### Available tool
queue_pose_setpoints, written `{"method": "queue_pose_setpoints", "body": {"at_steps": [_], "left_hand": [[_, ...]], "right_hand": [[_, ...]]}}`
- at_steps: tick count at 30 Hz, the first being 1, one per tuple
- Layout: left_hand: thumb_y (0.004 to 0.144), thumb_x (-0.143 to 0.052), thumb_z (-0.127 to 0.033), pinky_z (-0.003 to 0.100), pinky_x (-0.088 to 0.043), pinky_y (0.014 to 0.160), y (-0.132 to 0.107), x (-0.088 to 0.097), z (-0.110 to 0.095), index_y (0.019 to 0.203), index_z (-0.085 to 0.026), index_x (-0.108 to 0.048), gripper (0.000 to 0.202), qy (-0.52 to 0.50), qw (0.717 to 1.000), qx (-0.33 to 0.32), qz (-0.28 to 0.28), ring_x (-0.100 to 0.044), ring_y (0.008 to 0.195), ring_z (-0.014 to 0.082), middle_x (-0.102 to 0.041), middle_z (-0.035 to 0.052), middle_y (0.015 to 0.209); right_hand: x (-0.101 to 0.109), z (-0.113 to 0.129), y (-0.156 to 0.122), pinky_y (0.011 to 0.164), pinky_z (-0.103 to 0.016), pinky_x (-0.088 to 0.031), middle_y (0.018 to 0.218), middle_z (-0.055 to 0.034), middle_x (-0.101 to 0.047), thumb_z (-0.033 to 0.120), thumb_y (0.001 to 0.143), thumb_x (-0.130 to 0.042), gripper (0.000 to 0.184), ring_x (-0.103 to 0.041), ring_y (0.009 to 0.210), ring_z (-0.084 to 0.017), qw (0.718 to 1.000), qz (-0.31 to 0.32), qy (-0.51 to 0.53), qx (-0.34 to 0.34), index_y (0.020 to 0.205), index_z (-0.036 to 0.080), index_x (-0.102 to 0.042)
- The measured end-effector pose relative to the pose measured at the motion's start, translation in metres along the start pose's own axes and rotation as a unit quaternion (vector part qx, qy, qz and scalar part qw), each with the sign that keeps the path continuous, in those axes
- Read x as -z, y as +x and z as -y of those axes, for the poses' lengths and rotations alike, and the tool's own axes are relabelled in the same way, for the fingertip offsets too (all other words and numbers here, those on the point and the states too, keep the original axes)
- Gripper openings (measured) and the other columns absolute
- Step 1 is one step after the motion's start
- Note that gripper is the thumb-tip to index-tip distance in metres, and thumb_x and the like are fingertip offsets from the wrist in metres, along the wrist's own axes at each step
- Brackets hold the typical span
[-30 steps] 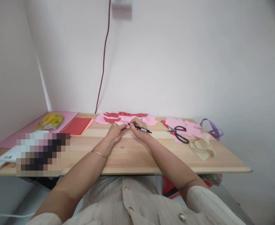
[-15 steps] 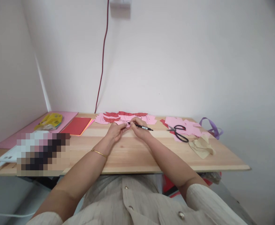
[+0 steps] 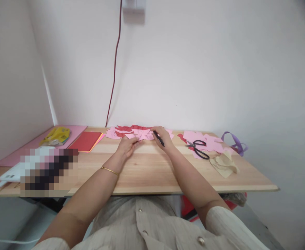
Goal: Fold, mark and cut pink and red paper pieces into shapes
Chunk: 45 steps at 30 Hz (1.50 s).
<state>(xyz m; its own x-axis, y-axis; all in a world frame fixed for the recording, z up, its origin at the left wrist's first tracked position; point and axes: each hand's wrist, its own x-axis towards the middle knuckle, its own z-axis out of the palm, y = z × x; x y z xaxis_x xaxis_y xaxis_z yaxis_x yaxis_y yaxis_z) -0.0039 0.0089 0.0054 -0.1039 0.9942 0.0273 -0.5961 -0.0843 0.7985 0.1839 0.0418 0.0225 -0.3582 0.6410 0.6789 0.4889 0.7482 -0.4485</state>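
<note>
My left hand (image 3: pixel 127 146) pinches a small pink paper piece (image 3: pixel 139 135) at the far middle of the wooden table (image 3: pixel 147 173). My right hand (image 3: pixel 162 137) sits just to its right, fingers closed on a black pen (image 3: pixel 159 139), and reaches over the row of pink and red paper cutouts (image 3: pixel 123 130) along the wall. A gold bangle rings my left wrist.
Black scissors (image 3: pixel 199 148) lie on pink paper scraps (image 3: pixel 209 141) at right, with a purple ribbon (image 3: pixel 234 140) and beige scraps (image 3: pixel 223 164) beyond. Red card sheets (image 3: pixel 86 140), a yellow packet (image 3: pixel 56 135) and a white device (image 3: pixel 9 173) are at left. A red cable (image 3: pixel 114 69) hangs down the wall.
My right hand has moved right and farther back with the pen, away from my left hand, and now rests over the cutouts. The pen has turned steeper. My left hand has barely moved.
</note>
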Motion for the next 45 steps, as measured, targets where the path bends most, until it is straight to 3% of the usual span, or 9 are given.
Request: {"method": "queue_pose_setpoints", "body": {"at_steps": [3,7,15,18,22,27,31,39,45], "left_hand": [[0.059,-0.074,-0.001,0.032,-0.058,0.077,0.003,0.003,-0.001,0.071,-0.009,-0.061,0.019,0.000,1.000,-0.006,-0.009,-0.064,0.073,0.0137,-0.064,0.0033,0.073],[0.059,-0.074,-0.001,0.033,-0.058,0.078,0.003,0.004,-0.002,0.074,-0.009,-0.061,0.021,0.003,1.000,-0.012,-0.014,-0.064,0.074,0.0138,-0.064,0.0038,0.075],[0.059,-0.074,0.000,0.029,-0.058,0.076,0.002,0.004,-0.001,0.077,-0.009,-0.062,0.024,0.013,1.000,-0.003,-0.006,-0.063,0.075,0.0126,-0.065,0.0041,0.079],[0.059,-0.076,-0.003,0.032,-0.057,0.079,0.003,0.005,0.001,0.078,-0.010,-0.062,0.025,0.019,1.000,0.000,0.002,-0.065,0.077,0.0146,-0.066,0.0051,0.081],[0.056,-0.078,-0.006,0.034,-0.057,0.078,0.000,0.003,0.003,0.077,-0.010,-0.062,0.027,0.034,0.999,0.009,0.008,-0.066,0.076,0.0159,-0.068,0.0058,0.081],[0.057,-0.078,-0.006,0.032,-0.058,0.074,-0.003,0.001,0.005,0.080,-0.012,-0.062,0.029,0.053,0.998,0.023,0.029,-0.066,0.072,0.0155,-0.069,0.0049,0.078],[0.060,-0.077,-0.007,0.031,-0.058,0.071,-0.001,0.001,0.004,0.073,-0.011,-0.060,0.021,0.059,0.997,0.035,0.019,-0.068,0.072,0.0177,-0.069,0.0073,0.076],[0.063,-0.075,-0.009,0.025,-0.058,0.067,-0.001,0.001,-0.001,0.073,-0.010,-0.063,0.016,0.062,0.997,0.036,0.018,-0.069,0.075,0.0191,-0.070,0.0075,0.077],[0.064,-0.074,-0.008,0.027,-0.058,0.068,0.004,0.006,0.002,0.070,-0.010,-0.060,0.016,0.073,0.997,0.030,0.006,-0.070,0.073,0.0191,-0.068,0.0069,0.071]], "right_hand": [[0.010,-0.029,0.000,0.078,-0.035,-0.045,0.087,-0.0083,-0.065,0.010,0.076,-0.049,0.021,-0.058,0.083,-0.021,0.994,0.061,-0.073,-0.062,0.085,0.020,-0.065],[0.032,-0.064,-0.006,0.075,-0.034,-0.042,0.069,-0.0060,-0.062,0.005,0.067,-0.057,0.016,-0.058,0.074,-0.020,0.972,0.000,-0.111,-0.206,0.070,0.019,-0.063],[0.073,-0.089,-0.014,0.066,-0.036,-0.041,0.055,-0.0051,-0.052,0.018,0.070,-0.066,0.022,-0.057,0.065,-0.019,0.950,-0.017,-0.114,-0.291,0.051,0.017,-0.056],[0.063,-0.066,-0.005,0.073,-0.039,-0.043,0.072,-0.0097,-0.061,0.026,0.074,-0.064,0.013,-0.059,0.074,-0.021,0.953,-0.056,-0.089,-0.283,0.076,0.014,-0.065],[0.020,-0.019,0.004,0.079,-0.032,-0.047,0.097,-0.0061,-0.065,0.041,0.082,-0.055,0.030,-0.060,0.086,-0.015,0.972,0.031,0.103,-0.208,0.103,0.020,-0.063],[-0.022,0.006,-0.003,0.065,-0.026,-0.047,0.070,0.0023,-0.060,0.043,0.067,-0.069,0.031,-0.056,0.066,-0.011,0.922,0.147,0.278,-0.228,0.081,0.017,-0.059],[-0.026,0.003,-0.007,0.055,-0.022,-0.041,0.054,0.0083,-0.047,0.040,0.059,-0.074,0.034,-0.046,0.051,-0.007,0.881,0.106,0.374,-0.271,0.067,0.017,-0.050],[-0.024,0.003,-0.003,0.060,-0.022,-0.044,0.065,0.0062,-0.056,0.032,0.054,-0.078,0.038,-0.056,0.060,-0.008,0.791,0.029,0.491,-0.364,0.078,0.019,-0.052],[-0.028,-0.002,-0.001,0.059,-0.023,-0.044,0.061,0.0058,-0.056,0.036,0.059,-0.072,0.032,-0.056,0.059,-0.010,0.814,-0.025,0.473,-0.335,0.075,0.020,-0.049]]}}
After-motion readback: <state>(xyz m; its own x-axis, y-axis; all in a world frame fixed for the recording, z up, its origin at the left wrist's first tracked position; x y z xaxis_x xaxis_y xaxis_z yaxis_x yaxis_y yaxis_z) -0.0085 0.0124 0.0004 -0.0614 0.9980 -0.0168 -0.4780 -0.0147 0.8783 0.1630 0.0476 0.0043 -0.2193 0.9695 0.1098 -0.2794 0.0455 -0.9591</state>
